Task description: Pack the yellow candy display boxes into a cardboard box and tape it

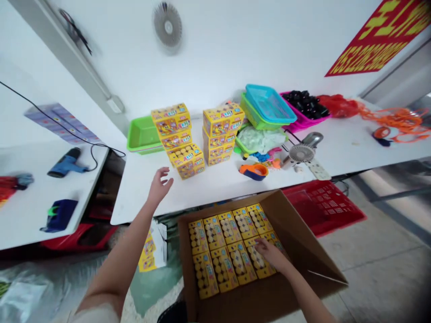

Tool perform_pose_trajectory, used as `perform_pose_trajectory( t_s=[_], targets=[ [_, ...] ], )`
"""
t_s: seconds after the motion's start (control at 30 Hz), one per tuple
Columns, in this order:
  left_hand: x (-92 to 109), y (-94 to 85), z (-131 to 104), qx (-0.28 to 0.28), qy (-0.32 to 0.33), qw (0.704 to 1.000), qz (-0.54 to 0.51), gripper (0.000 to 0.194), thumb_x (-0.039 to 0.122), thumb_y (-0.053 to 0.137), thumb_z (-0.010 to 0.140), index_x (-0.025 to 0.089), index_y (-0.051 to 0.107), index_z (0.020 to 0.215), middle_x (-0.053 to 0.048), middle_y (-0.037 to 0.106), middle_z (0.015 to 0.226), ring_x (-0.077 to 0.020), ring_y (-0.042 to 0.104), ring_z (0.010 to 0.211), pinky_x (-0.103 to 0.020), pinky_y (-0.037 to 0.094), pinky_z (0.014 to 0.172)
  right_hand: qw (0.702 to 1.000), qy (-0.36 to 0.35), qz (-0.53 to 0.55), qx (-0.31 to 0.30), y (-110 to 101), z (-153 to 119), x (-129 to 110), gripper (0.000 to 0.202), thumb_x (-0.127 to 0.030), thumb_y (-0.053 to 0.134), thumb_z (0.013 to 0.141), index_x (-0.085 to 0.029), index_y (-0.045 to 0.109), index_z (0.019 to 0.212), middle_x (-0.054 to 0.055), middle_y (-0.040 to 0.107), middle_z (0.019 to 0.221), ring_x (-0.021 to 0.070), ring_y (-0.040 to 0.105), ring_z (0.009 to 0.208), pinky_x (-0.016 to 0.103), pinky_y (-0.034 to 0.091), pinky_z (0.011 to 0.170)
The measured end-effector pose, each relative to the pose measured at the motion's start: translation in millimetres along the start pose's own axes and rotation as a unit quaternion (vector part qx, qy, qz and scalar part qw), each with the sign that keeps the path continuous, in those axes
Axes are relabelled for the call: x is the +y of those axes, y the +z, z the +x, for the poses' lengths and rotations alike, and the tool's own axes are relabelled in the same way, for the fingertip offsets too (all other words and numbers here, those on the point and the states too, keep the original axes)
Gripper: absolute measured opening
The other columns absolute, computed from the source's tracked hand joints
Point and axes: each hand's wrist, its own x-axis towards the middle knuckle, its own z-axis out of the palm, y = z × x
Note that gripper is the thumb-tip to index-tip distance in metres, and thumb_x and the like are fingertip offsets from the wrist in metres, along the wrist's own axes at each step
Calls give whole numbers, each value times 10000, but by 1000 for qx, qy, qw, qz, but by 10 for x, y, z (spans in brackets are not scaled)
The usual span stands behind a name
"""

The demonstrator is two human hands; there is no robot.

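My left hand point(160, 184) is raised over the front of the white table, fingers apart and slightly bent, with nothing in it. It is nearest to a stepped stack of yellow printed boxes point(186, 159). A taller stack of the same boxes point(222, 130) stands to the right of that one. Below the table edge, a large open carton point(235, 309) contains rows of yellow boxes point(218, 269) with round pale tops showing. Inside it, my right hand point(271, 253) rests over boxes on the right side, fingers stretched out and not wrapped around any box.
A green basket point(141, 134) stands behind the stacks. To the right are a blue basket point(269, 105), a pink basket point(328, 117) of black parts, an orange-and-blue tape dispenser point(254, 171) and a small fan point(301, 153). A red crate point(323, 204) lies beside the carton.
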Motion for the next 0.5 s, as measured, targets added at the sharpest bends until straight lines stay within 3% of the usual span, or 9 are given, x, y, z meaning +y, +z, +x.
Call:
perform_pose_trajectory(
  t_s=[0.07,0.13,0.2,0.33,0.5],
  targets=[
    [-194,-44,368,-1,-19,1000,18,784,341,776,623,195,439,1315,-136,461,1368,-318,467,1266,-498,465,1014,999,-28,40,-12,139,-196,-251,475,-515,496,760,-219,666,1092,117,712,1051,288,654,1038,397,479,952],
    [-379,82,629,-43,-24,998,33,1061,269,866,465,126,359,1386,-196,379,1432,-384,359,1355,-526,351,1107,996,-49,67,-26,310,-406,-515,552,-585,500,750,-202,649,1120,136,679,1158,284,631,1103,383,468,987],
    [-554,281,793,-71,-18,997,7,1224,222,875,424,92,222,1452,-229,333,1465,-393,338,1373,-512,328,1117,994,-61,81,-45,481,-619,-763,612,-617,485,771,-181,619,1180,146,645,1232,270,616,1136,366,469,993],
    [-874,606,949,-64,12,992,-108,1299,216,841,489,148,0,1477,-241,303,1490,-318,396,1353,-473,399,1072,992,-59,96,-56,742,-982,-1067,611,-616,484,825,-193,580,1256,128,613,1298,249,577,1210,341,455,1022],
    [-1190,747,1034,-23,42,980,-195,1273,281,867,500,209,37,1463,-215,300,1502,-303,383,1365,-511,354,1115,997,-31,70,-21,934,-1210,-987,557,-611,482,856,-227,609,1238,115,626,1288,256,581,1209,339,444,1038]
  ],
)
